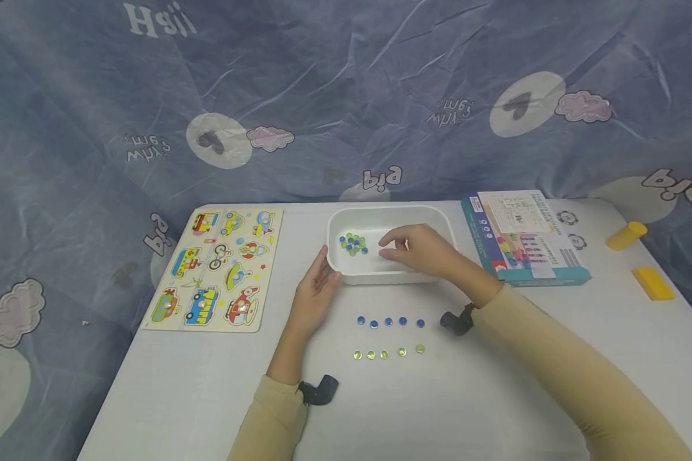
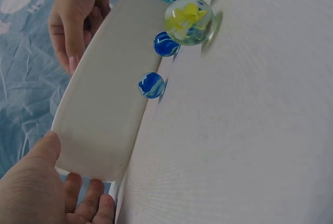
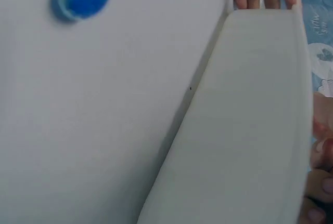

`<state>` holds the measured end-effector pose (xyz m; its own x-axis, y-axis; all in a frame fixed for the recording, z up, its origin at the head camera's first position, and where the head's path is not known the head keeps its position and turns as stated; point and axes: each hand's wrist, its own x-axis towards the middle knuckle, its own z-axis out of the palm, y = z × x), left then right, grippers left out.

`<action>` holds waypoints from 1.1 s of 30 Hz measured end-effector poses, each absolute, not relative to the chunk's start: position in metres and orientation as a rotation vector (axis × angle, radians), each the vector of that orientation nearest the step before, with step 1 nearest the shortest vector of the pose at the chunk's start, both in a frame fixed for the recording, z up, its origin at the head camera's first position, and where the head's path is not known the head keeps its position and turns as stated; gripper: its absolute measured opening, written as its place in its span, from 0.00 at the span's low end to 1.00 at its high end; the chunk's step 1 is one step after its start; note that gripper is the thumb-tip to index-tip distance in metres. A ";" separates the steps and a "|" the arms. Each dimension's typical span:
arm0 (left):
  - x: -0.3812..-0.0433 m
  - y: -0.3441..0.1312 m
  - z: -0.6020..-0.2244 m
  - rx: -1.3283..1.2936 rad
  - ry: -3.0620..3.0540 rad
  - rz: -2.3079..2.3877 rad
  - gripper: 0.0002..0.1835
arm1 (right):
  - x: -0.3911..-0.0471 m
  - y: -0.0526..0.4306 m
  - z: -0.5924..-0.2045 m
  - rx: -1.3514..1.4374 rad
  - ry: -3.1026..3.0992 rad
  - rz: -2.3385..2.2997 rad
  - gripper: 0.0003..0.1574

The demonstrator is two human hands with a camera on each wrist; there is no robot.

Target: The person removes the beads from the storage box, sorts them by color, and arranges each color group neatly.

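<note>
My left hand [image 1: 313, 296] rests against the left end of a white plastic tray [image 1: 392, 278], its thumb [image 2: 48, 148] at the rim and its fingers along the end wall. Over the tray's inside is my right hand [image 1: 418, 248], fingers loosely bent, with a gap between thumb and forefinger and nothing visible there. Mixed blue and yellow-green glass marbles [image 1: 353, 244] lie together in the tray's left part. On the table before it runs a row of blue marbles [image 1: 388, 322]. Nearer me is a row of yellow-green marbles [image 1: 384, 355].
A wooden picture puzzle board [image 1: 213, 272] lies to the left. At the right of the tray stands a flat toy box [image 1: 525, 238]. Farther right are a yellow cylinder [image 1: 626, 235] and a yellow block [image 1: 653, 283]. A patterned blue cloth [image 1: 323, 83] hangs behind the table.
</note>
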<state>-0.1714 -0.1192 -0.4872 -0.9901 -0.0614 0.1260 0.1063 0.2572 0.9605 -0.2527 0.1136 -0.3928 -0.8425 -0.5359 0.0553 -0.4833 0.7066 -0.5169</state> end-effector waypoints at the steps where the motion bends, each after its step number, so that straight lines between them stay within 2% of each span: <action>1: -0.172 -0.119 -0.487 -0.044 -2.377 -1.839 0.33 | -0.256 0.110 -0.394 -0.837 2.803 -0.800 0.18; 8: -0.171 -0.119 -0.487 -0.056 -2.365 -1.876 0.33 | -0.273 0.083 -0.404 -0.797 2.751 -0.705 0.20; 16: -0.170 -0.121 -0.486 -0.046 -2.388 -1.847 0.32 | -0.280 0.061 -0.414 -0.860 2.746 -0.549 0.14; 33: -0.168 -0.117 -0.479 -0.011 -2.390 -1.853 0.34 | -0.287 0.043 -0.418 -0.841 2.759 -0.490 0.15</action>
